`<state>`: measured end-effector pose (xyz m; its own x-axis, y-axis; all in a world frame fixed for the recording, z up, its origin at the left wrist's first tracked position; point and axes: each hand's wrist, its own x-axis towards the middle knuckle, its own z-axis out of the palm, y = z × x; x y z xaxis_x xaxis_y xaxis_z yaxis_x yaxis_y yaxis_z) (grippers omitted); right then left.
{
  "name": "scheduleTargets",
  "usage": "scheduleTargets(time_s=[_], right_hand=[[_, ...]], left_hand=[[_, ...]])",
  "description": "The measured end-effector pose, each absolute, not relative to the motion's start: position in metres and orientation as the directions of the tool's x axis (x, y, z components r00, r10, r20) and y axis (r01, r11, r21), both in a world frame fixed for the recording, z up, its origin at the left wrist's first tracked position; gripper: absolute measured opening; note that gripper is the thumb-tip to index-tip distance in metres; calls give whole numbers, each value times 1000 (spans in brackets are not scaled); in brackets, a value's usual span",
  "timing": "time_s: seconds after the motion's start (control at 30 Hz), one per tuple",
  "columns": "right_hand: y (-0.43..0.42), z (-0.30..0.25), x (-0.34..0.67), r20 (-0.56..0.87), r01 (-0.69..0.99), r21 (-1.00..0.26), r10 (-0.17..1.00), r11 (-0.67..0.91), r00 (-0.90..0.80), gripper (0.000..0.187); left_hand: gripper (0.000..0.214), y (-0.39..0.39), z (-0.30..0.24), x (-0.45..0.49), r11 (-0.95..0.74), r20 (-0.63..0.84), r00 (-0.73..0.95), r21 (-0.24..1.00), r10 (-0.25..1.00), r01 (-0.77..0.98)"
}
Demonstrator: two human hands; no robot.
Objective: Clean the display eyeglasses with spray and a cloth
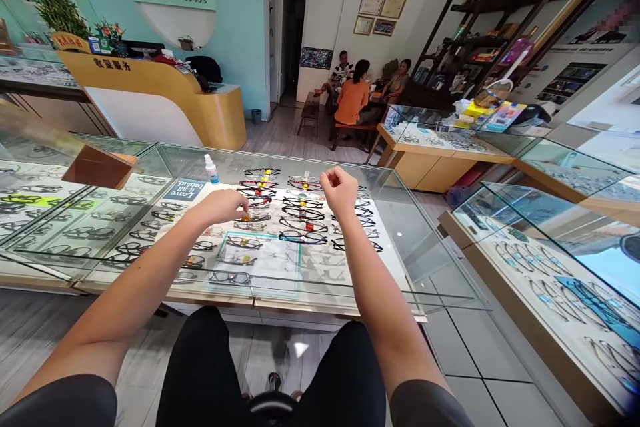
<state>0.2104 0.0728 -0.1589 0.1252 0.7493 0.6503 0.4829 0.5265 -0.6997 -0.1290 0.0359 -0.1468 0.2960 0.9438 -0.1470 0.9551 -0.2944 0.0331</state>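
Note:
My left hand (220, 207) is over the glass display case (360, 280), its fingers bent down and drawn together beside a pair of eyeglasses (253, 218). What those fingers hold, if anything, is too small to make out. A pale cloth (203, 219) lies partly beneath this hand. My right hand (341, 192) is raised at the right end of the eyeglass rows, curled with thumb and fingers closed; anything in it is hidden. Between the hands are rows of dark-framed eyeglasses (303, 213), some with yellow or red tags. Behind my left hand stands a small spray bottle (212, 172).
Glass edges of the case run in front of me. More display cases stand at left (95, 213) and right (550, 280). Beyond are a wooden counter (220, 113) and several seated people (353, 103). A stool (273, 407) is under me.

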Motion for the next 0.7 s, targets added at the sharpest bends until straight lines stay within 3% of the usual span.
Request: scheduleTargets(time_s=[0.33,0.7], right_hand=[[72,-160,210,645,517,-683,758,516,95,28],[71,-160,209,625,523,-692,776,497,89,29]], left_hand=[[45,65,-137,-121,-177,-112,169,-62,979,982],[33,78,-150,-122,-205,-102,203,-9,974,979]])
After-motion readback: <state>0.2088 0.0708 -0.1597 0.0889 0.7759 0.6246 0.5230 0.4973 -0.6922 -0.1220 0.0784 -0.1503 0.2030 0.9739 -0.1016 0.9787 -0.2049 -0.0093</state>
